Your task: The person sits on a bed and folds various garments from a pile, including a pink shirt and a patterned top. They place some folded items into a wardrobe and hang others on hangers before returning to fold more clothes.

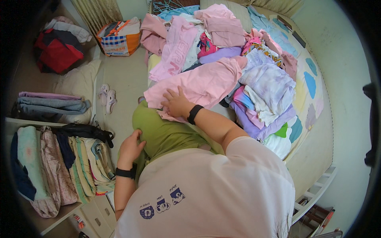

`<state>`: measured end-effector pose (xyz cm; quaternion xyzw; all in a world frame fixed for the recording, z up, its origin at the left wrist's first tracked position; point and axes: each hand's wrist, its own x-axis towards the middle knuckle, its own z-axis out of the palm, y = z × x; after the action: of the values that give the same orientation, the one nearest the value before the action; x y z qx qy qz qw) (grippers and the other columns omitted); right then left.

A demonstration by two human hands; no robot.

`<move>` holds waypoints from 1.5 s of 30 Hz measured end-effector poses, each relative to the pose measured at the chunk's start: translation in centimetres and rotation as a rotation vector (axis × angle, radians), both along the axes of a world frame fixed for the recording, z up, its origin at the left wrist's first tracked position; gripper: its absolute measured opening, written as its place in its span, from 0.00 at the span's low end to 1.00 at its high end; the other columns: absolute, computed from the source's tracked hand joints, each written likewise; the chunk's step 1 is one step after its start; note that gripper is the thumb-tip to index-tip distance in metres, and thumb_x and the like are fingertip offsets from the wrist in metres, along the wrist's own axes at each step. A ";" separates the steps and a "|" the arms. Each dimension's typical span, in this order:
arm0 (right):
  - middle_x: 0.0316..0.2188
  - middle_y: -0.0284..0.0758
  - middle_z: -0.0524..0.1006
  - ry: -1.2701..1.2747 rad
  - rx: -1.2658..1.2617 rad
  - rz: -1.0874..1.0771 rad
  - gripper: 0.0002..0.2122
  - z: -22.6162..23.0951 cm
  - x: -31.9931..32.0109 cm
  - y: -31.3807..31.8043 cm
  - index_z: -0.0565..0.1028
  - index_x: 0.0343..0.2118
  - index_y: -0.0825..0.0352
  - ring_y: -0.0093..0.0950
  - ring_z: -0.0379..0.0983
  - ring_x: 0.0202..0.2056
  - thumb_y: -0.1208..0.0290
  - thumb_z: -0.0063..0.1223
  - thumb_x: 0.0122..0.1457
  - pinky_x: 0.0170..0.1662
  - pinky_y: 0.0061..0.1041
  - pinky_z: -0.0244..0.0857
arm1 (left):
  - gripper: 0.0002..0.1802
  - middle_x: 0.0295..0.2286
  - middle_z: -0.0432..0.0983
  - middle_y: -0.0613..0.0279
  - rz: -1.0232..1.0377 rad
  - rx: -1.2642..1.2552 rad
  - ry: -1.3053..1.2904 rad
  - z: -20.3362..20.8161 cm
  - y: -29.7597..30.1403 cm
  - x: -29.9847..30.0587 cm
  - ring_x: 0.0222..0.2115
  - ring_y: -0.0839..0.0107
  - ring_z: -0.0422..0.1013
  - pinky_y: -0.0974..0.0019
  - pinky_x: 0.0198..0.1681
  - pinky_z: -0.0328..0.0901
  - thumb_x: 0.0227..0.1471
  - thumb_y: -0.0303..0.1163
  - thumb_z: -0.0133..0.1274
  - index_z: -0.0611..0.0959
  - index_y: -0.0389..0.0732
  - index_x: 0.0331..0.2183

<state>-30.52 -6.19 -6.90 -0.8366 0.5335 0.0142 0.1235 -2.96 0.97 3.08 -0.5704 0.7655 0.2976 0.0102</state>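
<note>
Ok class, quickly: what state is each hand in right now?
Left hand: loosely bent against the green trousers; whether it grips them cannot be told.
Right hand: open, fingers spread on the pink garment.

Pink garment (204, 84), apparently plain

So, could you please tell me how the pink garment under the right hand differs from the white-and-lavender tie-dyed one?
The pink garment is plain, while the tie-dyed garment is mottled white and lavender. The pink garment lies long and fairly smooth; the tie-dyed garment is more crumpled. The right hand touches the pink garment, but no hand touches the tie-dyed garment. Both are soft cloth.
</note>
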 end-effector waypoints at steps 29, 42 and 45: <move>0.50 0.45 0.74 0.159 0.350 -0.505 0.40 6.0 -13.1 -5.8 0.66 0.56 0.64 0.42 0.70 0.52 0.39 0.56 0.44 0.58 0.49 0.54 | 0.22 0.35 0.78 0.53 0.044 -0.008 0.004 -1.0 0.1 0.3 0.38 0.49 0.73 0.52 0.38 0.67 0.46 0.35 0.60 0.72 0.47 0.43; 0.44 0.49 0.77 0.128 0.393 -0.616 0.33 5.2 -12.0 3.6 0.69 0.50 0.72 0.44 0.74 0.46 0.44 0.46 0.55 0.51 0.45 0.63 | 0.21 0.33 0.78 0.51 -0.008 -0.065 0.010 -1.1 -0.7 0.3 0.37 0.48 0.73 0.52 0.38 0.67 0.44 0.34 0.60 0.73 0.45 0.42; 0.43 0.49 0.77 0.140 0.314 -0.605 0.32 5.0 -11.8 3.5 0.69 0.50 0.71 0.45 0.74 0.46 0.44 0.46 0.55 0.51 0.47 0.62 | 0.21 0.34 0.78 0.51 -0.006 -0.058 0.008 -1.0 -0.6 0.4 0.38 0.49 0.73 0.52 0.38 0.67 0.45 0.34 0.60 0.73 0.45 0.42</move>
<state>-42.29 -2.72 -1.86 -0.6083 0.7559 0.1161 0.2124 -2.60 0.40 2.03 -0.5671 0.7754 0.2777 -0.0086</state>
